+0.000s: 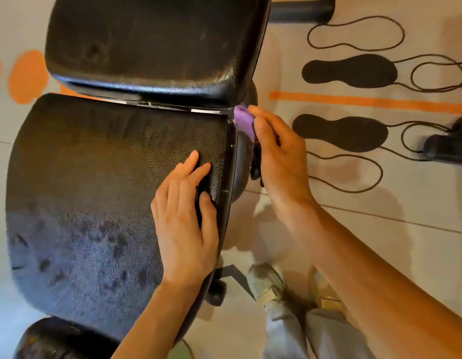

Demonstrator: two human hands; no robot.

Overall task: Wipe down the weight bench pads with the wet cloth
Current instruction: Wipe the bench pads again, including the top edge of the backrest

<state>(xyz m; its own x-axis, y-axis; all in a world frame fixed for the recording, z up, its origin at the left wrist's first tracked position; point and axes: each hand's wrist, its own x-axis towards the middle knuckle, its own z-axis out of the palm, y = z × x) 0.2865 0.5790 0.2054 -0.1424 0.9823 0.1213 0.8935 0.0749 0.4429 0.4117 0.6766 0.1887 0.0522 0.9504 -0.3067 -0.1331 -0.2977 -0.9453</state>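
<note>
- Two bare forearms are seen reaching in from the near edge
- One left hand (184, 224) is laid flat, fingers straight, on the near black seat pad (90, 182) by its right edge
- One right hand (279, 156) is curled round the purple cloth (244, 120), pressed at the pad's far right corner
- A second pad (152, 45) is seen beyond
- Two solid footprint marks (349, 71) are counted on the floor
</note>
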